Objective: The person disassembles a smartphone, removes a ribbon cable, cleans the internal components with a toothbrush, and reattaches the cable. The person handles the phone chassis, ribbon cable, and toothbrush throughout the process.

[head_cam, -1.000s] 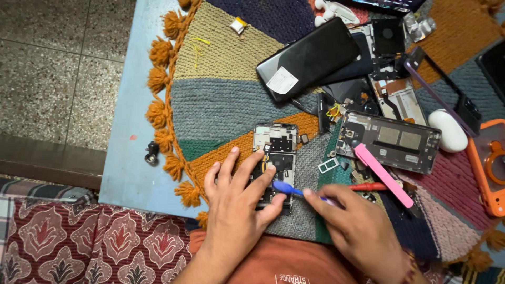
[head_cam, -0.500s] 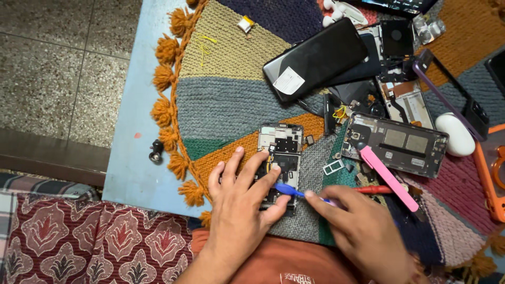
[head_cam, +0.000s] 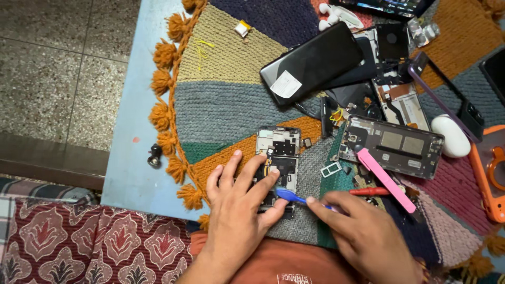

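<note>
Back's already off the opened phone on the knitted mat, left hand spread flat pinning it, right hand pinching a blue pry tool at its lower edge, guts not out yet.

1. The left hand and the right hand are seen bare; no rings, gloves or sleeves are worn on either.
2. An orange-red garment with small pale lettering is worn below the hands.
</note>
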